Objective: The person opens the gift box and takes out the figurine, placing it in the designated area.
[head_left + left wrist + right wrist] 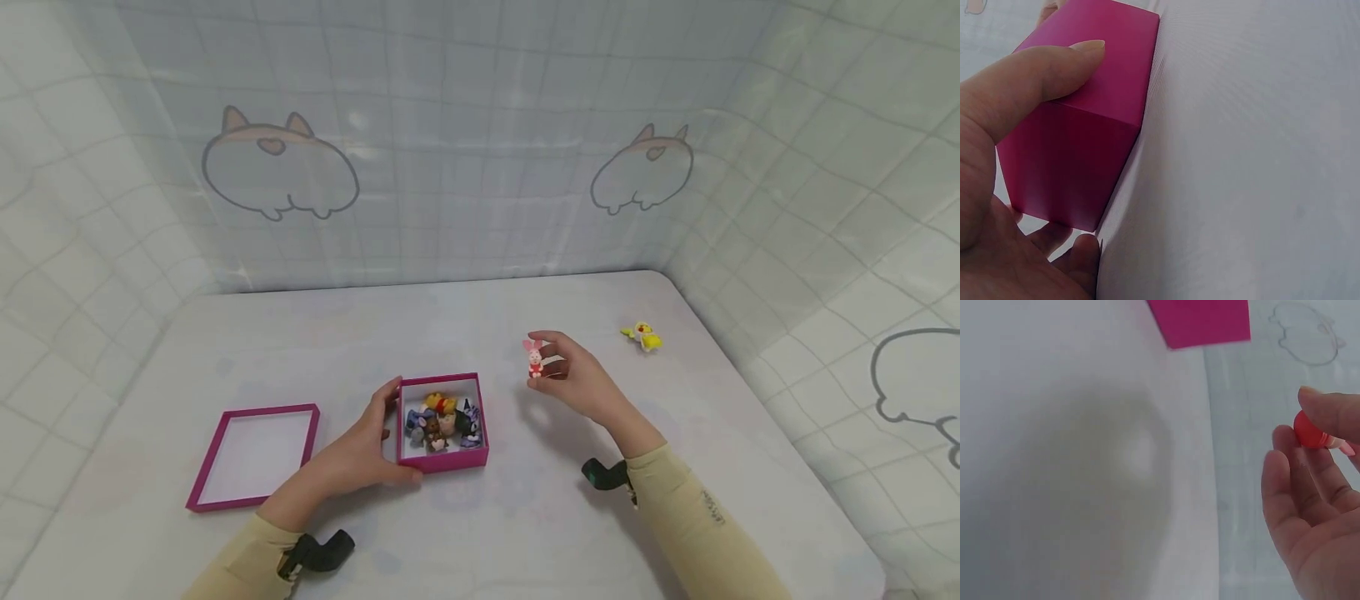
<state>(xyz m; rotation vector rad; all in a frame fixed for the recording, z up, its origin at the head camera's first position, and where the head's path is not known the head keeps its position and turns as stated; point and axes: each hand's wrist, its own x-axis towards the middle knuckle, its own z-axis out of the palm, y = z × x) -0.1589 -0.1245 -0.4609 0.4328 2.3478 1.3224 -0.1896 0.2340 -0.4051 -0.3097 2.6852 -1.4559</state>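
A magenta box (450,460) with a white inside stands on the table, several small figurines (441,423) lying in it, among them a yellow bear in red. My left hand (360,446) grips the box at its left side, and its thumb presses the near wall of the box (1107,81) in the left wrist view. Right of the box, above the table, my right hand (573,375) pinches a pink piglet figurine (534,360) upright between thumb and fingers. In the right wrist view the figurine's red base (1309,430) shows; its upper part is mostly hidden.
The box lid (306,450), magenta-rimmed and white inside, lies on the table at the left. A small yellow and white figurine (643,336) lies toward the back right. White grid-patterned curtains (465,167) with animal drawings stand behind and beside the table (465,542).
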